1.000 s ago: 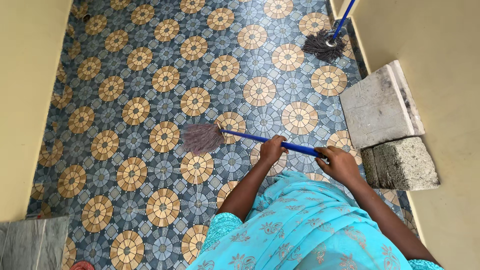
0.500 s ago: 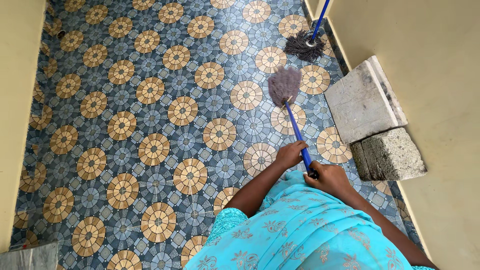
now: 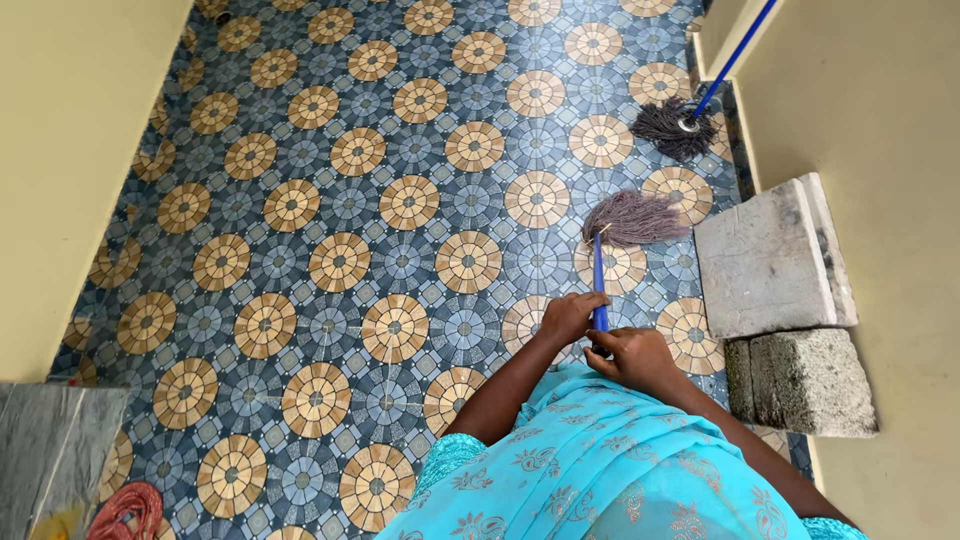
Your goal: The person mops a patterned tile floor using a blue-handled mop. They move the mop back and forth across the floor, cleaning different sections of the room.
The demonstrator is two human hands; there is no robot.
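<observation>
I see both of my hands closed around the blue handle of a short broom with a brownish bristle head, near the bottom middle of the view. My left hand grips the handle on its left side, fingers curled round it, and my right hand is wrapped round the near end of the handle, just beside the left one and a little nearer to me. The handle runs away from me, almost straight up the view, and the bristle head lies fanned out on the blue and tan patterned tile floor, pointing to the right, close to the grey flat stone slab.

That slab lies against the cream wall on the right, and a rough grey concrete block sits touching its near edge. Farther along the same wall stands a second mop with a dark stringy head and a blue pole, its head resting on the floor. A cream wall on the left bounds the tiled strip. At the near left corner I see a grey sheet and a coil of red cord. My turquoise patterned garment fills the near edge.
</observation>
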